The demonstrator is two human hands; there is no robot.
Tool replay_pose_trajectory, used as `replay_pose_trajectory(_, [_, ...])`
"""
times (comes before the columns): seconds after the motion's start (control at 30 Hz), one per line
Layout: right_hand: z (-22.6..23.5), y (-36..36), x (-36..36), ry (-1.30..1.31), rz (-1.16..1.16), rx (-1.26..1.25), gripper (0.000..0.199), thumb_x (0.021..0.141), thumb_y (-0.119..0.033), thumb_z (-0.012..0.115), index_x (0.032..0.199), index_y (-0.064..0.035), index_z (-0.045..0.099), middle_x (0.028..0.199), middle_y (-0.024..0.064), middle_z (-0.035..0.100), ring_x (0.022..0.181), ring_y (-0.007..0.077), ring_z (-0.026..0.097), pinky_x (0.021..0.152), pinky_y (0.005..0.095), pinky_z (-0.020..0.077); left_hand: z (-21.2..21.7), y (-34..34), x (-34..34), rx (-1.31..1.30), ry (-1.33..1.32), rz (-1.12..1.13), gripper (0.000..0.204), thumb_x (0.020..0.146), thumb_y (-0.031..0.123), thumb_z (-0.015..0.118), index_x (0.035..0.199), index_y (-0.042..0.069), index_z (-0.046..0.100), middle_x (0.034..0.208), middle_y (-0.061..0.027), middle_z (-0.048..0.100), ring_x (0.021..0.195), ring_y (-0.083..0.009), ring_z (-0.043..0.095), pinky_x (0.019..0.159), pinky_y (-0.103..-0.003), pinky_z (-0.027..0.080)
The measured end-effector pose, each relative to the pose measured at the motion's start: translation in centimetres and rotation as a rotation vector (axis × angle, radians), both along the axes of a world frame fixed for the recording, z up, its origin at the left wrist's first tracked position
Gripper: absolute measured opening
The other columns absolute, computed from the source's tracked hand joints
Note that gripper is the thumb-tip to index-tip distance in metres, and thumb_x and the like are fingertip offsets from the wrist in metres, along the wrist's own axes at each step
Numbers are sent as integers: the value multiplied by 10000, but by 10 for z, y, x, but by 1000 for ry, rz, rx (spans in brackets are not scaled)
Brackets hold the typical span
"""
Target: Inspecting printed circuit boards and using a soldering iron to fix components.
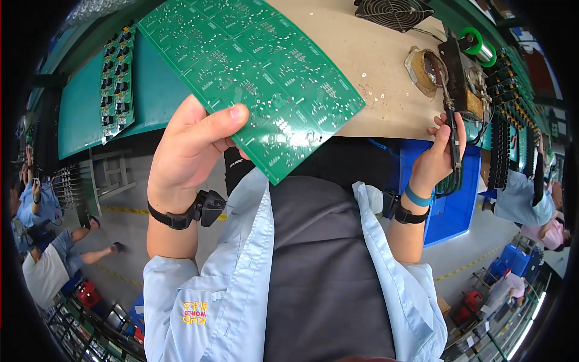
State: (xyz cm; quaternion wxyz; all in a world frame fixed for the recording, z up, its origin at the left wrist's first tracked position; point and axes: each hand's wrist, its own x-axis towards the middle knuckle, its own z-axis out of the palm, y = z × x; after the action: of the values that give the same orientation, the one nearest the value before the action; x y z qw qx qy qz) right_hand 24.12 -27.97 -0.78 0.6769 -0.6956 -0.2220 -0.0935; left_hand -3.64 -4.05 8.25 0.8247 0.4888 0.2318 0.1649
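Note:
A large green printed circuit board, its surface dotted with shiny solder points, is tilted up in my left hand. The thumb presses on the near left edge of its face, and the other fingers go behind it, mostly hidden. My right hand grips a black soldering iron like a pen. The iron's tip points away from me, at the right side of a round dish with brown residue inside. Whether the tip touches the dish I cannot tell.
A green solder spool and a yellowish sponge are beside the dish. At the back is a black fan. A board with black components lies on the green mat. A blue bin sits below right. People work at both sides.

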Motion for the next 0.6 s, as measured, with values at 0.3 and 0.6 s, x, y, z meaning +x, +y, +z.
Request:
replay_pose_trajectory(0.3, [1, 9, -1, -23, 54, 41, 374, 991, -107, 568, 1329, 45, 515, 1123, 169, 658, 949, 186, 635, 764, 275, 516, 5, 2, 6, 41, -42, 118, 341, 1007, 260, 558, 1225, -4, 574, 1062, -97, 689, 902, -169, 681, 745, -297, 575])
replay_pose_trajectory(0.6, [-1, 2, -10, 27, 91, 80, 381, 993, -116, 567, 1332, 50, 516, 1110, 168, 658, 930, 183, 637, 762, 272, 514, 2, 11, 4, 52, -101, 116, 366, 1017, 295, 547, 1214, -10, 592, 1090, -106, 685, 955, -181, 672, 802, -319, 573])
